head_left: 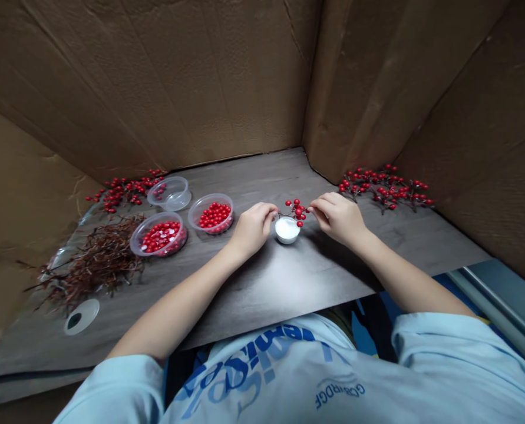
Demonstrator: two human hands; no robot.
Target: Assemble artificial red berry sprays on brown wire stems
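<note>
Farthest left of the small white cup (287, 229), a heap of loose dark reddish-brown twigs (95, 263) lies on the dark wood-grain board (262, 294), with a flat clear plastic ring (82, 316) nearer the person. Beyond the heap, toward the cardboard wall (156, 76), lies a bunch of red berry sprigs (125, 191). Closer to the cup stand three clear plastic tubs: a nearly bare one (170, 193) at the back, a full tub of red berries (158, 234) in front of it, and another full tub of red berries (213, 215) nearest the cup.

The left hand (253, 229) is just left of the cup and closed, its fingertips (274, 209) meeting the thin stem of a small red berry sprig (296, 211) held above the cup. The right hand (337, 219) is just right of the cup, its fingers (315, 204) pinching the same sprig, though at this angle the exact grip is hard to make out. The cup holds something white, powder or paste, I cannot tell which. Well right of the cup lies a second bunch of red berry sprigs (386, 188).
</note>
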